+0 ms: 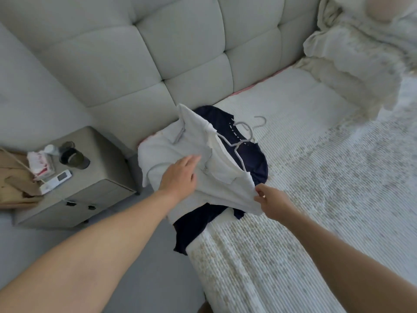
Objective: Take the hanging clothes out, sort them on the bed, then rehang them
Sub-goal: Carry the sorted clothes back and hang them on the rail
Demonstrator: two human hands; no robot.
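1. The left hand (180,175) lies flat on the white shirt (203,175), fingers straight and spread, pressing the cloth down rather than gripping it.
2. The right hand (269,201) pinches the shirt's lower edge between thumb and fingertips and holds that corner slightly lifted off the bed (316,177).
3. The white shirt sits at the bed's corner nearest the headboard (158,53), on top of a navy garment (252,154) whose tail hangs over the mattress edge; grey hangers (246,132) poke out between the two, their hooks resting on the mattress.
4. Judged from this, the sorting step is in hand: the clothes are out and on the bed, and the white shirt is being spread or separated from the pile (nothing looks rehung yet).
5. The next move likely calls for drawing the shirt clear of the navy piece without dragging the hangers along, since the wire seems threaded through the collars.
6. Containers: the nightstand (90,190) beside the bed has closed drawer fronts, so any contents are hidden; on its top stand a dark cup (75,158), a white bottle (50,149), a red-and-white pack (41,164) and a white remote (56,180).
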